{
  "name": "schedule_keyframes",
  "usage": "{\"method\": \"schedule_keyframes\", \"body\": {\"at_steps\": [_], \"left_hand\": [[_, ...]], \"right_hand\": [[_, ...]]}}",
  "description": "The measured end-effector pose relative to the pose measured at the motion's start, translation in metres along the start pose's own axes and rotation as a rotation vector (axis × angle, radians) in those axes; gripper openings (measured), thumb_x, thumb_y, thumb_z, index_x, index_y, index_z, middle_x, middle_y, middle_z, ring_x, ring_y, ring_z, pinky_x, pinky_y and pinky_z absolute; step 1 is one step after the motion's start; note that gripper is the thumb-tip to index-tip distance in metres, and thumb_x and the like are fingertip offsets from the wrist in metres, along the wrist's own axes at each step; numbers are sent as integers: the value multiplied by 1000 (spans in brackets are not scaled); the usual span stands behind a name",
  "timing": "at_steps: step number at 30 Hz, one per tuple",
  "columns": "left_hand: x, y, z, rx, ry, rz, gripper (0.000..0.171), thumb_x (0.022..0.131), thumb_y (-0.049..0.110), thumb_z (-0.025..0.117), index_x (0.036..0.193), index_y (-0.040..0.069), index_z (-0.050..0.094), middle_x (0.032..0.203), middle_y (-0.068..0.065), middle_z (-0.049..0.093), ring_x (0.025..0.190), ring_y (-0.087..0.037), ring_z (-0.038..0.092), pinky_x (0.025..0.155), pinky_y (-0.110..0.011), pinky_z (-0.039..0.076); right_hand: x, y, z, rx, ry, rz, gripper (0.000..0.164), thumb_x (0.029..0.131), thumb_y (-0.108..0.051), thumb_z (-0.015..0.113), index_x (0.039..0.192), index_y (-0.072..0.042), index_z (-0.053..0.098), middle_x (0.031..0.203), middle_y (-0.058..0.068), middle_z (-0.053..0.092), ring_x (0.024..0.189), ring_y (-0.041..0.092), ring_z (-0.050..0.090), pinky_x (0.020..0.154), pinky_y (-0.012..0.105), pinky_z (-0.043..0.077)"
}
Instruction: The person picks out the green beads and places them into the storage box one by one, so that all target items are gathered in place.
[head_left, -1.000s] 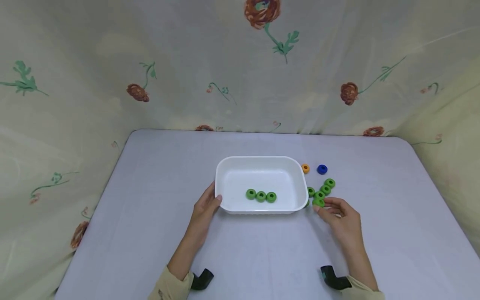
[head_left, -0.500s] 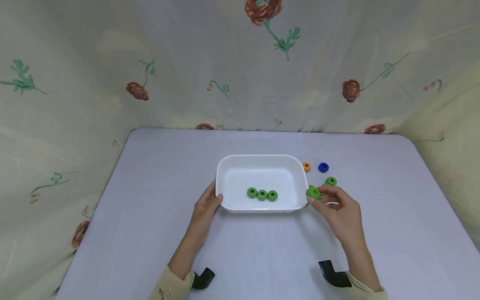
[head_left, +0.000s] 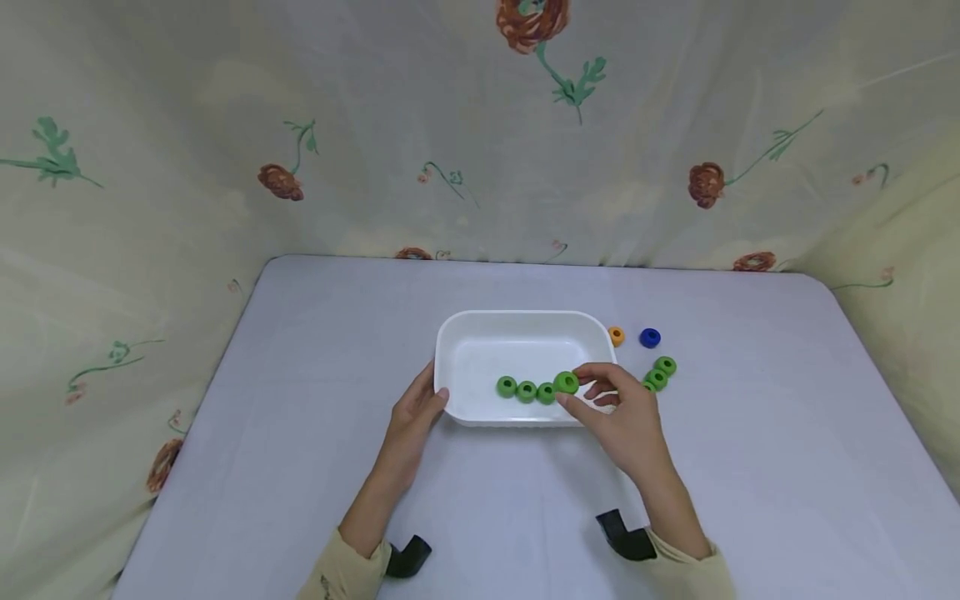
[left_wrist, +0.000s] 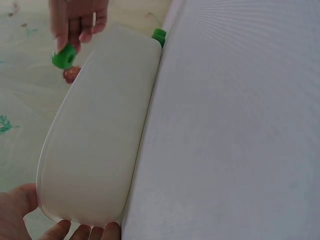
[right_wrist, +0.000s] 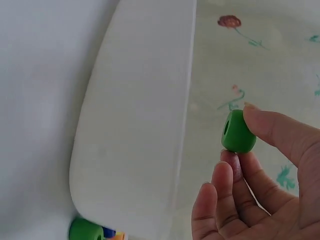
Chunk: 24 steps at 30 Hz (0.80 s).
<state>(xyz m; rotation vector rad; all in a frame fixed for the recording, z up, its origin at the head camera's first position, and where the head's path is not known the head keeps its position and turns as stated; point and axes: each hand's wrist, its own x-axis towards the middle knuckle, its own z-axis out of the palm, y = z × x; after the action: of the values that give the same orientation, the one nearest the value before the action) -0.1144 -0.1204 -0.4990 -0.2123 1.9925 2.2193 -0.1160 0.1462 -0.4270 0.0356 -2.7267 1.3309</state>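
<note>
A white rectangular tray stands on the table, with a row of three green beads on its floor. My left hand grips the tray's left end, thumb on the rim and fingers against the outer wall, as the left wrist view shows. Between thumb and fingertips my right hand pinches another green bead, held above the rim level over the right part of the tray. In the head view this bead appears at the right end of the row.
Right of the tray lie more green beads, partly hidden by the right hand. An orange bead sits at the tray's back right corner, and a blue bead lies farther right. Floral cloth hangs behind the table.
My right hand has lifted a green bead from the group on the right and carried it left, over the tray. The left hand keeps its grip on the tray's end.
</note>
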Motion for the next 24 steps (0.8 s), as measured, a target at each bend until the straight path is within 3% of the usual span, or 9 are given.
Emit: {"method": "schedule_keyframes", "body": {"at_steps": [4,11,17,24], "left_hand": [[0,1,0,0,0,2,58,103,23,56,157,21,34,166,0,29,156,-18,26,127,-38,29],[1,2,0,6,-2,1,58,103,23,55,157,21,34,167,0,28,156,-18,26,126,-36,30],[1,1,-1,5,-5,-3,60,102,28,58,157,23,34,166,1,29,155,-18,27,125,-33,32],[2,-2,-2,7,-11,-4,60,101,30,59,156,24,35,166,1,29,155,-18,28,125,-35,33]], "right_hand": [[7,-2,14,-18,-41,-57,35,81,-15,84,111,-9,69,104,7,73,90,18,62,78,25,55],[19,-11,35,-7,-133,-63,34,81,-18,85,110,-10,70,104,5,72,91,21,63,79,33,54],[26,-25,49,-34,-176,-127,32,81,-21,85,108,-11,71,102,3,72,89,22,65,73,25,51],[30,-34,62,-60,-226,-165,32,81,-21,84,109,-10,71,101,3,72,93,24,66,76,31,55]]}}
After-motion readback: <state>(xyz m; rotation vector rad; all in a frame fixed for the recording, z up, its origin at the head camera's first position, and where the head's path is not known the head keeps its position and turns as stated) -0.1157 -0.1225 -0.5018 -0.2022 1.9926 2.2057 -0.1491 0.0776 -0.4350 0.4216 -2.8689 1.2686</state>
